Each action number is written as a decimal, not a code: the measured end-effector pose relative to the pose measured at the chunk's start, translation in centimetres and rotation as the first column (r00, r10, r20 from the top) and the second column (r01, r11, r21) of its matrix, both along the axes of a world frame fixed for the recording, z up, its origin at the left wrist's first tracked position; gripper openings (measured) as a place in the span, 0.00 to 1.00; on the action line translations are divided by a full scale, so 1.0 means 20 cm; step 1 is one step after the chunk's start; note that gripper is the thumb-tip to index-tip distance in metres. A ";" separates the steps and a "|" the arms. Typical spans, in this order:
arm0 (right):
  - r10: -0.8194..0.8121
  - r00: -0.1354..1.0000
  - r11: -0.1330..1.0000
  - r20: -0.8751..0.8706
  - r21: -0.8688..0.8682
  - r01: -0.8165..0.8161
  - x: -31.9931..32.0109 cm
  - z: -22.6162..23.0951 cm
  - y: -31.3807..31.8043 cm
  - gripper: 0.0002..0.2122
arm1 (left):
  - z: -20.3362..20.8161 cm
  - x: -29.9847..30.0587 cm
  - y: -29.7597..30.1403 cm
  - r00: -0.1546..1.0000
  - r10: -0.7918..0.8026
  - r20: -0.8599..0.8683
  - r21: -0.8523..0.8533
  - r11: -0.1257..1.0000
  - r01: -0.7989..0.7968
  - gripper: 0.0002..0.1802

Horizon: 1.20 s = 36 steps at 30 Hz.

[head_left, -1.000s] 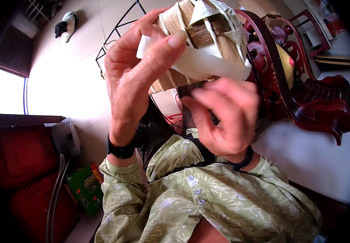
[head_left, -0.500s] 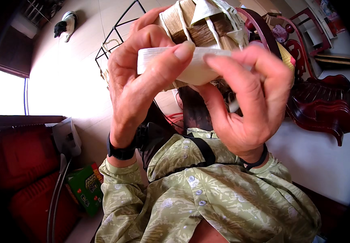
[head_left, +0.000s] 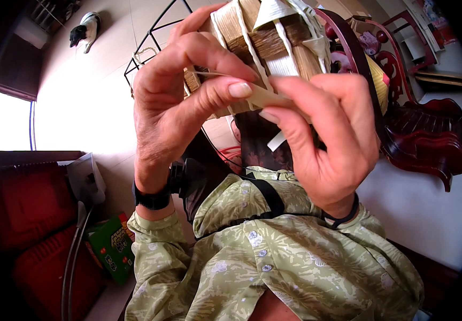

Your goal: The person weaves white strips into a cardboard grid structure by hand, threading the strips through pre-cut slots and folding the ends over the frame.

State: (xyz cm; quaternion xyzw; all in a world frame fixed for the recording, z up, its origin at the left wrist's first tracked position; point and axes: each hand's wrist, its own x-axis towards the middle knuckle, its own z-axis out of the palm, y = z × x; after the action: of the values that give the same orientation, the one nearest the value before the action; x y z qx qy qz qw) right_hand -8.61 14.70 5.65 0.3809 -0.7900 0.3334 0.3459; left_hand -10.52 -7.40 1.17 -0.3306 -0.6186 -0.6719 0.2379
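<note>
A thin cream-white strip point(head_left: 266, 98), paper or ribbon by its look, is stretched between my hands and seen nearly edge-on. My left hand point(head_left: 175, 93) pinches it between thumb and forefinger. From the other side, the thumb and forefinger of my right hand point(head_left: 335, 134) grip it. A loose white end point(head_left: 277, 140) hangs below the right fingers. Just beyond my hands is a woven piece point(head_left: 263, 40) of brown and cream bands with twisted white cords. It sits by a black wire frame point(head_left: 159, 27), and my fingers hide part of it.
A curved dark-red wooden chair point(head_left: 429, 139) stands at the right, with another wooden arm point(head_left: 351, 40) close beside the woven piece. Red plastic containers point(head_left: 36, 208) and a green box point(head_left: 114, 247) are at lower left. A black-and-white dog point(head_left: 86, 32) lies on the floor far left.
The strip has turned from showing its broad face to nearly edge-on. My left hand has shifted slightly left, and my right fingertips have closed on the strip beside it.
</note>
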 end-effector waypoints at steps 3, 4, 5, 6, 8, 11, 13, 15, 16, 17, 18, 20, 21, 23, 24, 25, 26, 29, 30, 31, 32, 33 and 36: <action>0.027 0.999 1.000 -0.036 0.017 -0.026 -0.04 0.04 -0.01 0.13 | -0.01 -0.01 0.02 0.999 0.026 -0.031 0.007 1.000 -0.025 0.14; 0.035 0.998 0.999 -0.047 0.017 -0.034 -0.04 0.06 -0.02 0.13 | 0.01 0.01 0.06 0.997 0.072 -0.024 0.047 0.996 -0.071 0.17; 0.043 0.998 0.999 -0.049 0.035 -0.041 -0.03 0.06 -0.02 0.14 | 0.03 0.03 0.11 0.993 0.115 -0.016 0.087 0.990 -0.113 0.20; 0.071 0.992 0.996 -0.103 0.052 -0.066 -0.04 0.05 -0.01 0.16 | 0.08 0.07 0.18 0.985 0.171 0.017 0.119 0.978 -0.172 0.23; 0.130 0.969 0.990 -0.211 0.083 -0.115 -0.06 0.02 0.01 0.20 | 0.11 0.08 0.19 0.979 0.204 -0.014 0.063 0.977 -0.203 0.31; 0.136 0.947 0.990 -0.291 0.074 -0.120 -0.07 -0.05 0.01 0.21 | 0.04 0.04 0.09 0.964 0.233 -0.132 -0.138 0.958 -0.250 0.37; 0.104 0.934 0.995 -0.343 0.043 -0.095 -0.07 -0.09 0.00 0.18 | 0.10 0.10 0.16 0.952 0.276 -0.132 -0.168 0.940 -0.296 0.35; 0.083 0.929 0.996 -0.360 0.020 -0.081 -0.09 -0.10 -0.01 0.15 | 0.06 0.09 0.14 0.956 0.288 -0.048 -0.174 0.940 -0.292 0.27; 0.088 0.931 0.996 -0.355 0.013 -0.090 -0.10 -0.11 -0.01 0.15 | 0.04 0.09 0.13 0.955 0.297 -0.005 -0.180 0.939 -0.293 0.24; 0.107 0.933 0.994 -0.344 0.016 -0.108 -0.10 -0.11 -0.01 0.16 | 0.03 0.11 0.17 0.945 0.317 0.076 -0.112 0.945 -0.308 0.23; 0.125 0.935 0.992 -0.332 0.019 -0.125 -0.10 -0.11 -0.01 0.17 | 0.03 0.11 0.17 0.954 0.279 0.110 -0.061 0.960 -0.274 0.22; 0.205 0.936 0.978 -0.287 0.027 -0.206 -0.10 -0.08 0.01 0.16 | 0.02 0.11 0.16 0.963 0.206 0.173 0.051 0.975 -0.218 0.19; 0.266 0.940 0.961 -0.216 -0.011 -0.275 -0.10 -0.06 0.06 0.15 | 0.02 0.11 0.15 0.960 0.244 0.137 0.014 0.969 -0.248 0.18; 0.284 0.950 0.947 -0.132 -0.117 -0.299 -0.09 -0.04 0.13 0.11 | 0.02 0.10 0.15 0.954 0.294 0.061 -0.030 0.956 -0.293 0.17; 0.239 0.966 0.947 -0.102 -0.193 -0.255 -0.08 -0.04 0.15 0.11 | 0.03 0.08 0.16 0.950 0.311 0.028 -0.047 0.950 -0.310 0.17; 0.202 0.977 0.938 -0.068 -0.275 -0.213 -0.08 -0.04 0.16 0.10 | 0.03 0.07 0.16 0.945 0.328 -0.004 -0.071 0.942 -0.328 0.17; 0.175 0.985 0.947 -0.010 -0.273 -0.171 -0.05 -0.01 0.16 0.08 | 0.03 0.06 0.17 0.938 0.344 -0.036 -0.094 0.934 -0.345 0.17; 0.140 0.986 0.966 0.093 -0.231 -0.116 0.00 0.09 0.11 0.05 | -0.01 0.02 0.15 0.957 0.270 -0.103 -0.038 0.961 -0.275 0.16; 0.154 0.986 0.966 0.063 -0.218 -0.137 -0.03 0.09 0.06 0.06 | -0.01 0.02 0.16 0.960 0.257 -0.108 -0.006 0.966 -0.259 0.16; 0.172 0.985 0.965 0.035 -0.207 -0.161 -0.06 0.09 0.02 0.06 | 0.00 0.03 0.16 0.958 0.267 -0.103 0.003 0.963 -0.268 0.14; 0.150 0.989 0.976 0.011 -0.163 -0.146 -0.08 0.10 -0.01 0.07 | 0.02 0.04 0.16 0.956 0.277 -0.098 0.011 0.961 -0.277 0.11; 0.104 0.994 0.989 -0.019 -0.102 -0.105 -0.08 0.11 -0.04 0.08 | 0.03 0.05 0.17 0.953 0.288 -0.093 0.019 0.958 -0.288 0.08; 0.027 0.996 0.999 -0.090 0.024 -0.025 -0.11 0.13 -0.11 0.11 | 0.03 0.06 0.18 0.894 0.414 -0.172 -0.078 0.899 -0.431 0.07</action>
State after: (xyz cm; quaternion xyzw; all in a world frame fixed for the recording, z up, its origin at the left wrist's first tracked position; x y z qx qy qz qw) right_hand -10.72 12.50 8.21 0.4095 -0.7723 0.3114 0.3726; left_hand -9.40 -3.89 1.74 -0.2511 -0.6932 -0.5407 0.4050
